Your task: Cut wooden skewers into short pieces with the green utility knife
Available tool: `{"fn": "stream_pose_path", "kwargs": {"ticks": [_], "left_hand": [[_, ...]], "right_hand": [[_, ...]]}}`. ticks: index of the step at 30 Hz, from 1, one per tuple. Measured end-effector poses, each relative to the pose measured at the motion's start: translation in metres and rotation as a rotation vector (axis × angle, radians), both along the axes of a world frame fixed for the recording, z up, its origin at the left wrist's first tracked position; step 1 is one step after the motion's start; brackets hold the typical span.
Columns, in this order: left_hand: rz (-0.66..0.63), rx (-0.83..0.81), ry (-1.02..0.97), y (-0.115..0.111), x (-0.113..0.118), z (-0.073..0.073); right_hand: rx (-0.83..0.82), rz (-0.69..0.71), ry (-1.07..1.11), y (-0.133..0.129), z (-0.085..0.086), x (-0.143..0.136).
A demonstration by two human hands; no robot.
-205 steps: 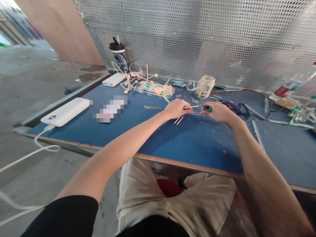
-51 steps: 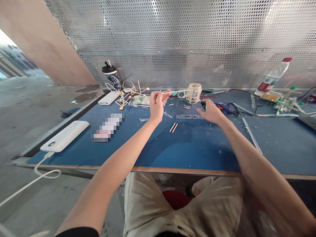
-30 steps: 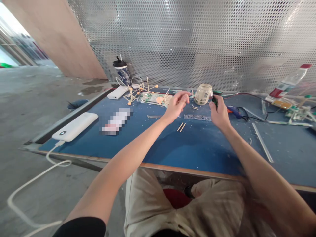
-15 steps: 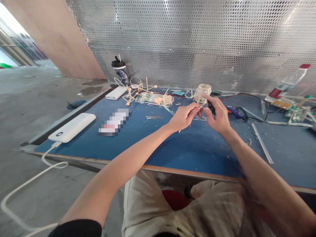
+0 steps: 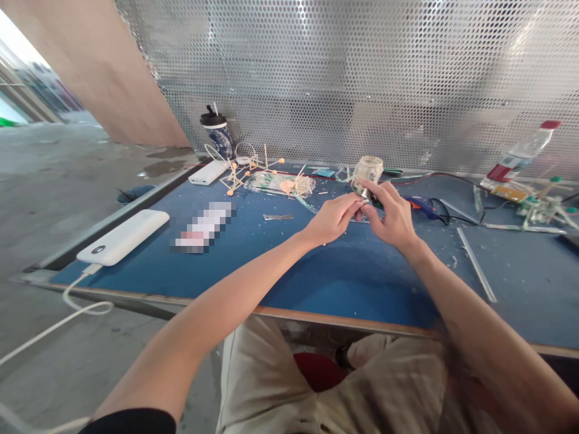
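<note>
Over the blue table (image 5: 316,283), my left hand (image 5: 333,218) is closed, its fingertips pinched on something small and pale that I cannot make out. My right hand (image 5: 389,212) meets it from the right, its fingers curled round a dark tool with a shiny metal end, mostly hidden by the hand. Just behind the fingers stands a glass jar (image 5: 370,169). A thin metal blade (image 5: 278,217) lies left of my hands. Stick pieces with orange joints (image 5: 234,175) and a clear plastic packet (image 5: 266,183) lie farther back.
A white power bank (image 5: 124,238), a blurred-out phone (image 5: 205,226), a second white power bank (image 5: 208,172) and a lidded cup (image 5: 218,134) are on the left. A blue glue gun (image 5: 425,207), clear strip (image 5: 476,264) and tilted bottle (image 5: 520,157) are on the right.
My right hand has closed in on my left fingertips, and the metal end of the tool now shows between them. The whole view has shifted slightly.
</note>
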State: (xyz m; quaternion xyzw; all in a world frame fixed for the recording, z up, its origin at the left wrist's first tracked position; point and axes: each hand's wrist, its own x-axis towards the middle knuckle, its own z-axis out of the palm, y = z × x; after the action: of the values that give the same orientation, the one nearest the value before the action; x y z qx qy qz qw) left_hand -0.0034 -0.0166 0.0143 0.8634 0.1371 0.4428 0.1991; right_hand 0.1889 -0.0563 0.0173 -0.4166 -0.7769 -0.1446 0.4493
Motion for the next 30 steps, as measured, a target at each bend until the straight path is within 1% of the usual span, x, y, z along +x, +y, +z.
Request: {"fn": "stream_pose_path", "kwargs": {"ticks": [5, 16, 24, 30], "left_hand": [[0.005, 0.016, 0.004, -0.0017, -0.0003, 0.0007], [0.013, 0.033, 0.040, -0.0004, -0.0004, -0.0014], [0.010, 0.004, 0.060, -0.0022, -0.0013, -0.0007], [0.008, -0.022, 0.064, -0.0018, -0.0004, -0.0037]], "right_hand": [[0.017, -0.002, 0.023, -0.0010, 0.0007, -0.0011], [0.025, 0.018, -0.009, -0.0024, 0.0011, -0.0007], [0.049, 0.020, -0.008, -0.0015, 0.0003, 0.0008], [0.064, 0.028, -0.032, -0.0003, -0.0006, 0.0029]]}}
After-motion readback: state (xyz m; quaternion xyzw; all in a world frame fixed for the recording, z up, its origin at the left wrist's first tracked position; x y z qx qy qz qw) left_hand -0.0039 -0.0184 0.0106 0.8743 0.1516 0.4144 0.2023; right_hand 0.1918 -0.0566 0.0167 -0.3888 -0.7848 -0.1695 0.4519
